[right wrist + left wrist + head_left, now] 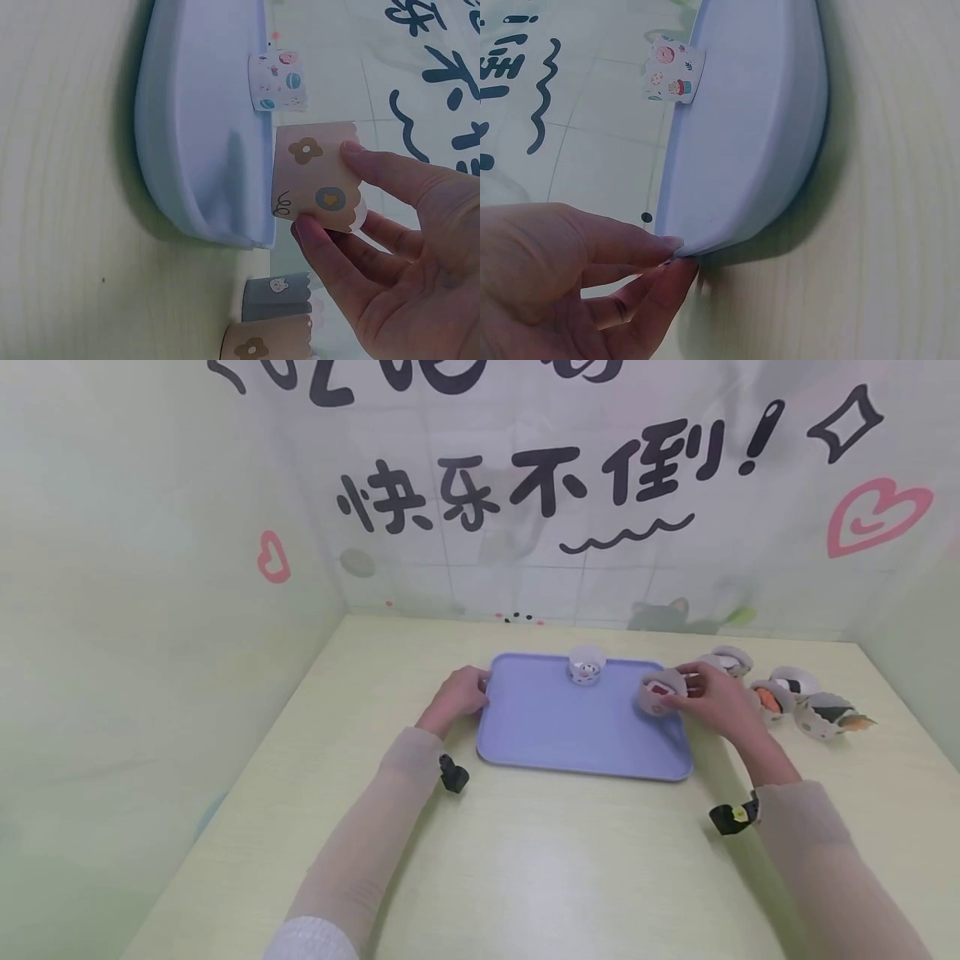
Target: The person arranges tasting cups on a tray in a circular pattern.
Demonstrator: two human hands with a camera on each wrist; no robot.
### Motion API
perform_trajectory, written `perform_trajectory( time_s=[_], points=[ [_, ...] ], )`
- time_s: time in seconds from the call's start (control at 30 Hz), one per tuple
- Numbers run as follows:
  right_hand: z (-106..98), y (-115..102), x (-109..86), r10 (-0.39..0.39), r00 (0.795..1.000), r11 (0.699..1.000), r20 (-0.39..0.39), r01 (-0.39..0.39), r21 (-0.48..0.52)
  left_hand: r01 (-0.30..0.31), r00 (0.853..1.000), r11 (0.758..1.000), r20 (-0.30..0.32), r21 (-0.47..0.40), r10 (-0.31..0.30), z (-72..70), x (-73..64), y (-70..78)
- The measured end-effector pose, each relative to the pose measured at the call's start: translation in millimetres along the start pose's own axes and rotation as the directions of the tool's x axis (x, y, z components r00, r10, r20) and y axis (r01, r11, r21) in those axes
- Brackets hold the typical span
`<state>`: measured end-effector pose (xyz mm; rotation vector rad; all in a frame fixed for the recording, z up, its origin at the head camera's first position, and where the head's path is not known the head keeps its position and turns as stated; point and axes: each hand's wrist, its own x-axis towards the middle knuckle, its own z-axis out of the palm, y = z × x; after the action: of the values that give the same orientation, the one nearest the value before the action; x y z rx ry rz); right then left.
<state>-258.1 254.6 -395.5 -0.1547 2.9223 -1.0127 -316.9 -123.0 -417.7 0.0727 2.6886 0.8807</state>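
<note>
At its left edge, the lavender tray [555,727] is pinched by my left hand [455,695], thumb above the rim and fingers under it in the left wrist view. My right hand [716,697] grips a beige scalloped paper cup [311,174] between thumb and fingers, above the tray's right side. Brown flowers decorate the cup's wall, and the head view shows a small white and red sushi-like piece [660,690] inside. At the tray's far edge stands a white patterned paper cup [587,667]; its contents are hidden.
Right of the tray, several more paper cups stand on the pale wood table [525,860]. One holds an orange-topped piece [768,700], another a dark wrapped piece [828,708] with a tail-like end. Behind the table is a printed wall sheet [510,543].
</note>
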Motion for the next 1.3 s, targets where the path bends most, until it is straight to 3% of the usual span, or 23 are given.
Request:
perform_trajectory(
  time_s=[0.37, 0.63, 1.3],
  points=[
    [11.0, -10.7, 18.0, 0.041, 0.999, 0.997, 0.030, -0.043, 0.069, 0.018, 1.000, 1.000, 0.015, 0.013, -0.019, -0.7, 2.4, 1.2],
    [19.0, -18.2, 25.3, 0.059, 0.998, 0.996, 0.008, -0.059, 0.063, 0.020, 1.000, 1.000, 0.016, 0.002, -0.020, 0.5, 2.0, 0.2],
    [33.5, -26.2, 42.6, 0.046, 0.998, 0.998, 0.037, -0.047, 0.030, 0.007, 1.000, 1.000, 0.004, 0.002, -0.007, 0.4, -1.0, 1.2]
  ],
)
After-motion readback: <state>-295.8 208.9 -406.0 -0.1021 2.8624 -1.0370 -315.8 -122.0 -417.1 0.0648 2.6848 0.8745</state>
